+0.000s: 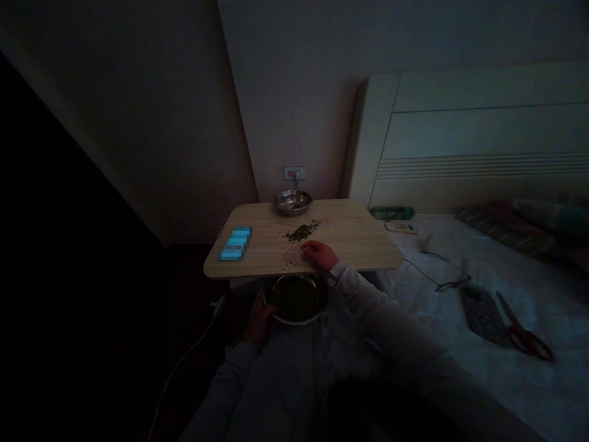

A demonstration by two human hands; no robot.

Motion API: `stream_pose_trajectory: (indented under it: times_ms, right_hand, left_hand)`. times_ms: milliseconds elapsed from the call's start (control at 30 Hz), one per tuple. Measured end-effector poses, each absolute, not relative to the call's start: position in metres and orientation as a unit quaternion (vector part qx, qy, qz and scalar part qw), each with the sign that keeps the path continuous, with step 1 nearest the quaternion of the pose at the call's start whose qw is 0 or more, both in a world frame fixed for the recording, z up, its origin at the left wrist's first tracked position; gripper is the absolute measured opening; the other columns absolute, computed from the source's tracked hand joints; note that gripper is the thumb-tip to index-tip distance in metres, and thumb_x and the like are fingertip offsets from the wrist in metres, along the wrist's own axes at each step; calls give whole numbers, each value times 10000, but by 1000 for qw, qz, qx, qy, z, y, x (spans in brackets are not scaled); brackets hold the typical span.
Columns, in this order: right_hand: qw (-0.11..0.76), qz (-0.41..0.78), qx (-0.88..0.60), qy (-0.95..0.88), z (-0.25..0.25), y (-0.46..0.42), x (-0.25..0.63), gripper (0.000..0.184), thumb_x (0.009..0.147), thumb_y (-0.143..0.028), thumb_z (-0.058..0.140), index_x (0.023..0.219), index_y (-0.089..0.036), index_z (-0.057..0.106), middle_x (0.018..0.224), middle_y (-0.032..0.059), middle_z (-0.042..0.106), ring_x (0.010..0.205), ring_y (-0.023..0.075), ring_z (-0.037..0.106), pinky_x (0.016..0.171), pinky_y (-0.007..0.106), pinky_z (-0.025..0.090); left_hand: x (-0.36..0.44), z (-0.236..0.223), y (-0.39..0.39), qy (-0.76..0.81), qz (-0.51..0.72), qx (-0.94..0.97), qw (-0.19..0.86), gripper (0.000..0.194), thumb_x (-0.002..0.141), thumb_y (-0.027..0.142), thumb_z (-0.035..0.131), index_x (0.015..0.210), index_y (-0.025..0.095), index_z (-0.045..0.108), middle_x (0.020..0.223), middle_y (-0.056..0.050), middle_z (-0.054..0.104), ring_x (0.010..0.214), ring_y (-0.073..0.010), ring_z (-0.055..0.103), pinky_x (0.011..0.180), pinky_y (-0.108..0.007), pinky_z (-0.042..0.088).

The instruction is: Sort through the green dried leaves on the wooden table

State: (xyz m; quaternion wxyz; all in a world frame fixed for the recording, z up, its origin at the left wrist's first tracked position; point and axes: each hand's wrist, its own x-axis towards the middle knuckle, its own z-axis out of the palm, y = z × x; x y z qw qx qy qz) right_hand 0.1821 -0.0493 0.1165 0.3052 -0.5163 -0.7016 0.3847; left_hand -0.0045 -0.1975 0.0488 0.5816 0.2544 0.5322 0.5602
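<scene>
Resting on the pale wooden desk (pixel 352 230), the right grip (pixel 318 255), closure unclear in the dim light, lies just beside a heap of dark green dried leaves (pixel 301 232) still on the desk; the left grip (pixel 260 322), equally unclear, touches the rim of a round steel bowl (pixel 294 322).

Over the table (pixel 350 230), the right hand (pixel 317 255) can pass left across bare wood toward the blue blocks (pixel 234 243). The scattered herbs (pixel 301 232) lie between it and the steel bowl (pixel 292 202). The table's edge hangs over the dark bowl (pixel 296 299) at the left hand (pixel 260 322).
</scene>
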Motion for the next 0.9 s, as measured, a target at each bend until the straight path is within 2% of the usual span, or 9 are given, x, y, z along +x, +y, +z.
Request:
stream_pose_trajectory:
  times_ms: [167,367,600,767,900]
  right_hand:
    - [304,361,-503,-724,114,-48,184,231,818,-228,579,1018,-186,688,721,-21,709,639,108,562,615,215,404]
    - [312,376,-492,-720,118,-52,185,184,803,-201,600,954,-182,703,683,-22,688,672,118,572,677,230,425]
    - [310,398,-473,-723,118,-53,186,190,776,-197,600,929,-182,710,629,-38,644,618,106,533,618,212,412]
    - [299,426,-466,-716,119,-56,185,197,783,-170,578,933,-173,706,633,-34,650,620,104,536,631,212,410]
    - [298,439,-460,-712,121,-57,185,203,759,-156,586,920,-174,708,621,-41,647,604,104,526,630,212,406]
  left_hand:
    - [0,64,-201,542,548,228,595,550,568,149,623,1114,195,580,1085,-101,692,1048,-302,644,766,-379,571]
    - [-1,60,-199,535,562,218,592,573,557,129,630,1123,196,564,1105,-97,686,994,-275,656,744,-356,572]
    - [-5,51,-198,545,558,229,582,513,579,132,636,1087,194,605,1096,-94,678,1008,-263,644,741,-341,569]
    - [-3,53,-197,533,563,208,596,581,589,108,616,1159,209,569,1051,-76,696,937,-236,668,728,-316,561]
    - [-1,59,-199,544,556,203,594,557,598,104,611,1147,193,577,1027,-79,702,956,-253,669,730,-329,564]
